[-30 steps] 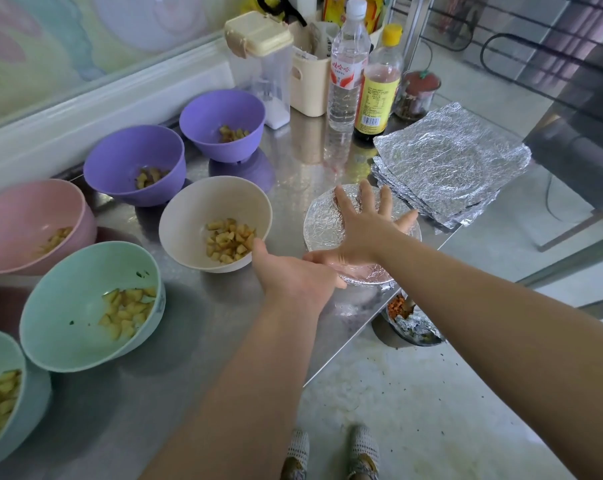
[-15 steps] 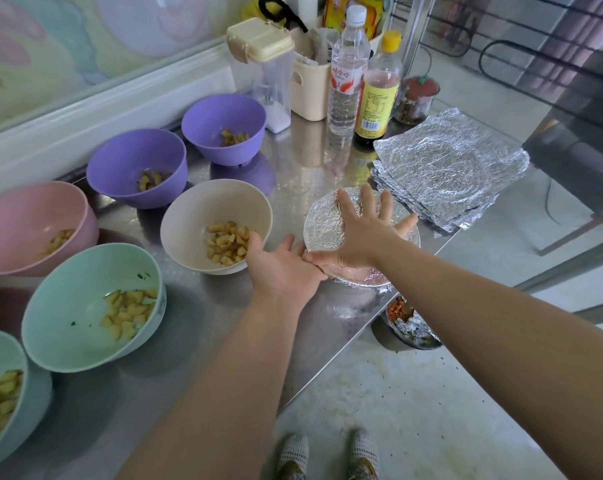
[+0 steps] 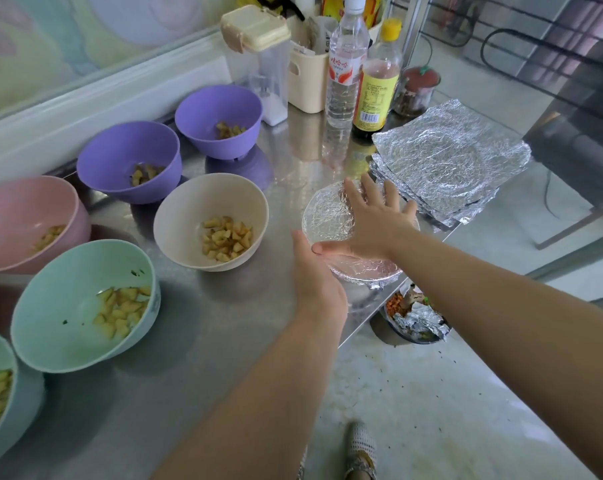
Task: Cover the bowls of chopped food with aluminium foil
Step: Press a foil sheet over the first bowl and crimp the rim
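The left hand [image 3: 315, 275], fingers hidden, has shifted from the beige bowl [image 3: 185, 216] to the foil-covered bowl [image 3: 324, 213], where the right hand [image 3: 376, 226] presses spread flat, likely finishing this seal.

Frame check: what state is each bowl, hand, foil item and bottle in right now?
Foil-covered bowl: covered, foil folded over rim.
Right hand: flat, fingers spread on its foil.
Left hand: against its near side, fingers hidden.
Beige bowl: uncovered.
Near purple bowl: uncovered.
Far purple bowl: uncovered.
Pink bowl: uncovered.
Large mint bowl: uncovered.
Edge mint bowl: uncovered.
Foil stack: flat, untouched.
Floor bowl: foil crumpled, partly open.
Clear bottle: capped.
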A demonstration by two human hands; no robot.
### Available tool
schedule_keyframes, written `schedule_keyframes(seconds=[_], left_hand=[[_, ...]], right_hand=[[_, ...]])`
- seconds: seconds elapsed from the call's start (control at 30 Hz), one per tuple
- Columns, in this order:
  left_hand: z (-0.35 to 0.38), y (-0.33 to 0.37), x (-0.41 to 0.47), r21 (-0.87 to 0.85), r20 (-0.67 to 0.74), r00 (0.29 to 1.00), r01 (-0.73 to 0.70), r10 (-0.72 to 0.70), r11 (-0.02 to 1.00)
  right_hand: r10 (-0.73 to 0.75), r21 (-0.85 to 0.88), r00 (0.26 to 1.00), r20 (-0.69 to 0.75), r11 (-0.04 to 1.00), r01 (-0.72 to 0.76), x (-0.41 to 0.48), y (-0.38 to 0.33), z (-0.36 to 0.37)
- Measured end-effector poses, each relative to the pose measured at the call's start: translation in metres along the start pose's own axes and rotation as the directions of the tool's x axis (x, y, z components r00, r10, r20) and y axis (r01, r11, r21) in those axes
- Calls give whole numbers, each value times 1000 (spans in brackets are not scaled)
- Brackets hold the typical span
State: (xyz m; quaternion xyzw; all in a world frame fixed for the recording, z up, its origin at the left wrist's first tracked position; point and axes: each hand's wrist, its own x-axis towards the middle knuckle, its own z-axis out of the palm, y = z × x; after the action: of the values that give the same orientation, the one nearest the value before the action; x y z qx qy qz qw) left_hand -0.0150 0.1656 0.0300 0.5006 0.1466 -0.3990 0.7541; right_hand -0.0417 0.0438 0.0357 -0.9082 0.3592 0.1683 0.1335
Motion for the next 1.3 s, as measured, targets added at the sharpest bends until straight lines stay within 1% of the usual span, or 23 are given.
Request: schedule_keyframes(seconds=[0.07,0.13,0.23,0.43,0.57,0.67,0.7,0.8,0.87,0.97,1.03,1.13,1.2,1.23,1.3], left_hand=[[6,3,4,-54,3,1000,23,-23,998],[8,6,11,-66,-19,1000,17,-18,998],[10,10,17,-26,-67,998,-13,11,1000],[16,17,23,16,-120,993,-13,15,1000],[19,22,33,113,-181,978,-84,104,990],[17,26,42,132,-126,983,-113,130,985],[15,29,47,121,-86,987,-122,133,985],[4,41,60,161,35,983,-185,182,970],[-7,41,55,197,11,977,-210,212,958],[-34,23,36,276,-75,965,-220,250,935],[-51,3,26,296,-91,975,-166,201,941],[-57,-12,14,187,-36,999,16,-9,982],[-54,-14,9,129,36,991,124,-129,984],[-54,-14,8,127,61,984,161,-169,979],[-55,-16,10,188,101,976,170,-191,967]], right_hand=[[27,9,1000,-12,1000,-27,-1,-3,2],[58,34,998,-13,998,-57,-1,-6,1],[85,69,996,-16,994,-83,-3,-10,0],[137,136,991,6,981,-137,-8,-14,-6],[158,164,987,14,974,-158,-13,-13,-9],[182,169,983,30,968,-184,-18,-7,-9],[189,166,981,41,967,-193,-19,-4,-9],[204,135,976,79,968,-213,-20,5,-11],[177,114,983,54,977,-182,-18,5,-11],[45,80,999,11,996,-46,-10,-5,-9],[-12,55,1000,29,998,10,-3,-10,-8],[-3,33,997,77,999,0,4,-12,-10],[8,30,996,90,999,-10,4,-12,-11],[11,28,996,90,1000,-13,4,-13,-12],[15,22,996,89,1000,-17,3,-13,-11]])
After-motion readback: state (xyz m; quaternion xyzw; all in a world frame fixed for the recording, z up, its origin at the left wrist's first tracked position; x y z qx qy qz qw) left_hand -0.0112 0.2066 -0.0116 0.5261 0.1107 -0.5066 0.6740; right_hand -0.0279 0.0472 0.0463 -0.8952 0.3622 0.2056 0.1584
